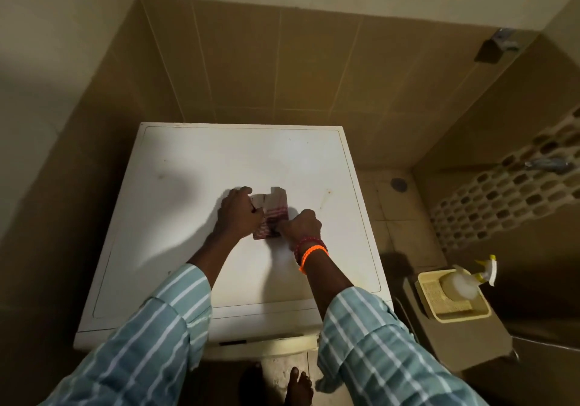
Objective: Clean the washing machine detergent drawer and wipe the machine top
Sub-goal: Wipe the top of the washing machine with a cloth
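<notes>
Washing machine top point(194, 167): white, flat, rigid panel filling the centre of the frame; faint marks toward its right edge. Judged stiff and smooth, so a cloth should slide easily over it.

Tub point(452, 314), lower right of the frame, cream plastic, on a brown ledge beside the machine. Contents: a spray bottle point(461, 283) lying tilted, nozzle to the right; fill level cannot be read.

Cloth point(273, 209), centre of the frame, folded small, reddish stripes, flat on the machine top. Judged light, soft and limp; best held by its edges or pressed under a flat palm.

Left hand point(237, 212): fingers curled onto the cloth's left edge. Right hand point(301, 225): fingers curled, pinching its lower right corner.

Detergent drawer: not identifiable here.
</notes>
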